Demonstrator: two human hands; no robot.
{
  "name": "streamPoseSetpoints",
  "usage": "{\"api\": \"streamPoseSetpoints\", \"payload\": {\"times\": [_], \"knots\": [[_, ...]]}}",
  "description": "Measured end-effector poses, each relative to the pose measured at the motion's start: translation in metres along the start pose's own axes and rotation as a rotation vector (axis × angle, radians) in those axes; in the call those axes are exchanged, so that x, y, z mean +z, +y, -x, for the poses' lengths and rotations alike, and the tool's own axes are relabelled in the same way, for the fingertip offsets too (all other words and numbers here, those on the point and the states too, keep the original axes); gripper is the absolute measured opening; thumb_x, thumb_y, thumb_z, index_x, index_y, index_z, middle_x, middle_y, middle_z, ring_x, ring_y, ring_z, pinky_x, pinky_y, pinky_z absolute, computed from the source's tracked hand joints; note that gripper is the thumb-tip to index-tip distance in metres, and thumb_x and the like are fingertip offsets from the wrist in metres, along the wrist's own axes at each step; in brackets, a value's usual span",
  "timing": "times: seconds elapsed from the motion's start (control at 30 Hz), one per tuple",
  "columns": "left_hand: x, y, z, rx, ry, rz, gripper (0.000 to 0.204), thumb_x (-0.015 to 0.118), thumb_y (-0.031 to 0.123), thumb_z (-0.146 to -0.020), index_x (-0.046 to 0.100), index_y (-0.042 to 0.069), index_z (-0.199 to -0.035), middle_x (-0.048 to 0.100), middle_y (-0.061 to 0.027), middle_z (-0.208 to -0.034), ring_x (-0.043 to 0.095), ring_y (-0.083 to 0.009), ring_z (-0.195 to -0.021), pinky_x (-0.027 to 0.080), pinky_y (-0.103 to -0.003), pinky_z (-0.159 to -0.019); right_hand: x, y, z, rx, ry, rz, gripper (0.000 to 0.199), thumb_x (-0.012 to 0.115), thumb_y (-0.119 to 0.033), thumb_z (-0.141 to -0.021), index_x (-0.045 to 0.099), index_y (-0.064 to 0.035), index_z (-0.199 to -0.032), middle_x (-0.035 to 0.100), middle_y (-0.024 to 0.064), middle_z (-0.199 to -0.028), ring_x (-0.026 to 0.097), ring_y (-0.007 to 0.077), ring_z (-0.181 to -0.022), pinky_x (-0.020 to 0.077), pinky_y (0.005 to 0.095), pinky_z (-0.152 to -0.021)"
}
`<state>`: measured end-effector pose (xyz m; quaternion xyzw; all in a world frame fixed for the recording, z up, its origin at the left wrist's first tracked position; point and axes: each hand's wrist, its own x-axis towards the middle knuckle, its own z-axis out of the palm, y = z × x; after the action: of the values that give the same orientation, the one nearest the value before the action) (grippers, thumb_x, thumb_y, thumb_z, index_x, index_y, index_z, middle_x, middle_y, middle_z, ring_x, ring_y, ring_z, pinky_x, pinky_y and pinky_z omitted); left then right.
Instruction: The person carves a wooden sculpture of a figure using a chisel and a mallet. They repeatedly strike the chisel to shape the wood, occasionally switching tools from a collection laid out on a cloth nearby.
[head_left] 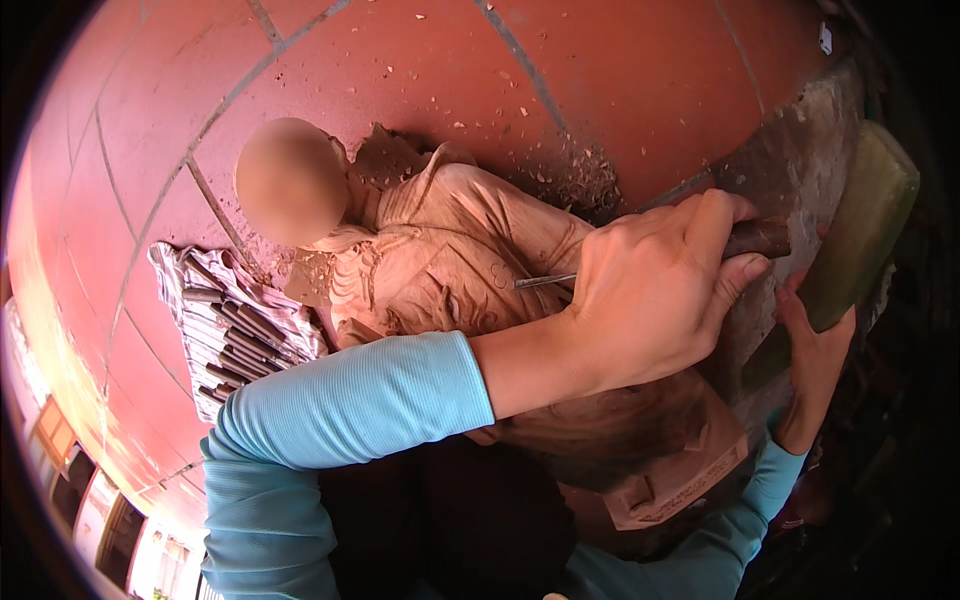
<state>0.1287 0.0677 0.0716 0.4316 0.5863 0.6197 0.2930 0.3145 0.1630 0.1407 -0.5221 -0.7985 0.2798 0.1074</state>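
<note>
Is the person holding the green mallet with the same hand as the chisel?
No, the left hand grips the chisel, while the right hand holds the green mallet.

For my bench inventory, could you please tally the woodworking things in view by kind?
Wooden statue: 1
Chisel, in the left hand: 1
Mallet, in the right hand: 1
Striped cloth of spare chisels: 1; chisels too overlapped to count
Total: 4

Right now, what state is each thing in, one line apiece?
Left hand: closed around the chisel.
Chisel: gripped, tip against the carving.
Right hand: holding the mallet.
Mallet: raised, clear of the chisel.
Carving: lying on the floor, unfinished.
Tool roll: unrolled, full of chisels.
</note>
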Motion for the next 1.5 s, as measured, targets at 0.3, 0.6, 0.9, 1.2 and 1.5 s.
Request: {"api": "streamPoseSetpoints", "payload": {"times": [0.3,0.6,0.9,1.2,1.5], "knots": [[0.006,0.001,0.01,0.211,0.049,-0.22,0.027,0.061,0.025,-0.088,0.056,0.001,-0.099,0.057,-0.0116,-0.074,0.06,-0.0307,-0.063,0.046,-0.039,-0.052,-0.005,-0.01,0.005,0.143,0.094,-0.382,0.06,0.065,0.002,-0.08,0.041,-0.0041,-0.135,0.054,0.0019,-0.082,0.046,0.0065,-0.067,0.0391,0.0205,-0.064],[0.002,0.0,0.009,0.148,-0.051,-0.078,0.027,0.063,0.024,-0.085,0.056,0.0,-0.098,0.057,-0.0104,-0.074,0.06,-0.03,-0.063,0.046,-0.038,-0.051,-0.002,-0.018,0.004,0.083,0.109,-0.41,0.057,0.063,0.001,-0.082,0.041,-0.0019,-0.134,0.054,0.0028,-0.081,0.048,0.0075,-0.069,0.0399,0.0213,-0.066],[-0.005,0.0,0.01,0.17,-0.074,-0.074,0.029,0.062,0.025,-0.086,0.056,0.0,-0.099,0.059,-0.0124,-0.075,0.061,-0.0298,-0.063,0.046,-0.037,-0.051,-0.005,-0.004,0.024,0.118,0.098,0.043,0.028,0.067,-0.002,-0.082,0.057,0.0019,-0.107,0.061,0.0061,-0.089,0.056,0.0091,-0.083,0.0457,0.025,-0.075],[-0.019,0.021,0.036,0.452,-0.132,0.01,0.042,0.067,0.039,-0.07,0.063,0.007,-0.095,0.048,-0.0013,-0.07,0.052,-0.0145,-0.058,0.042,-0.025,-0.047,0.011,-0.02,0.044,0.154,0.163,0.083,0.023,0.07,-0.002,-0.081,0.058,0.0027,-0.1,0.06,0.0045,-0.083,0.055,0.011,-0.075,0.0453,0.0255,-0.072],[-0.015,0.014,0.035,0.437,-0.05,-0.014,0.043,0.07,0.036,-0.067,0.064,0.006,-0.097,0.048,-0.0016,-0.07,0.052,-0.015,-0.058,0.042,-0.027,-0.046,0.013,-0.025,0.065,0.024,0.18,-0.008,0.027,0.069,0.005,-0.077,0.057,0.003,-0.101,0.056,0.0029,-0.086,0.052,0.0098,-0.075,0.0423,0.023,-0.07]]}}
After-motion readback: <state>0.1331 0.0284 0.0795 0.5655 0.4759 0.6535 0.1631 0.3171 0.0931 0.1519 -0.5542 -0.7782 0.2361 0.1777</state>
